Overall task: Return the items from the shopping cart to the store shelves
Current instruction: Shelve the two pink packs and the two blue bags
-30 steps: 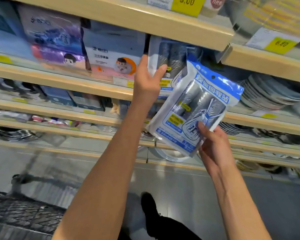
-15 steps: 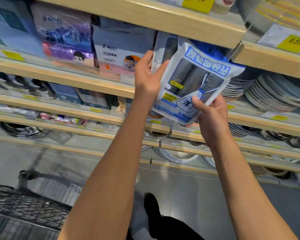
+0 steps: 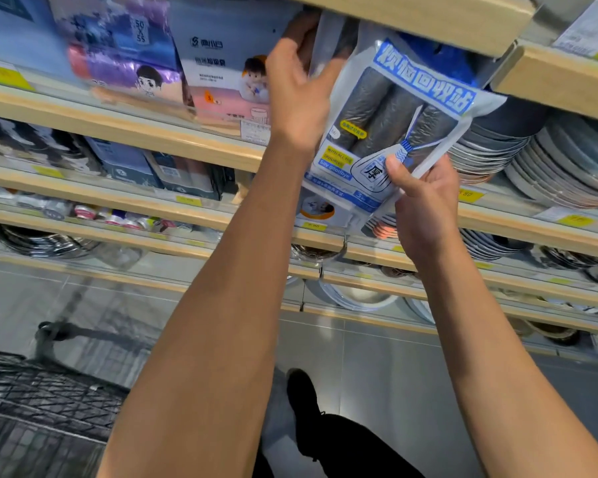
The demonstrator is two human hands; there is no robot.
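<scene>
The person stood close to the shelves with both bare arms raised. The right hand (image 3: 425, 205) pinched the lower edge of a blue and white packet of grey bag rolls (image 3: 397, 122), thumb on the printed front and fingers curled behind it. The packet was tilted, its top already under the wooden shelf board (image 3: 428, 19) above and its lower end still out in front of the shelf edge (image 3: 187, 146). The left hand (image 3: 299, 94) was just left of it, fingers reaching up and wrapped around the edge of another packet (image 3: 328, 39) standing on the shelf, with the thumb touching the held packet's left side. Further left on that shelf stood a white box with a cartoon figure (image 3: 221, 70) and a purple pack (image 3: 125, 60). To the right, stacked plates (image 3: 560, 167) leaned in rows. The dark mesh cart (image 3: 38, 401) sat at the near left on the grey floor.
</scene>
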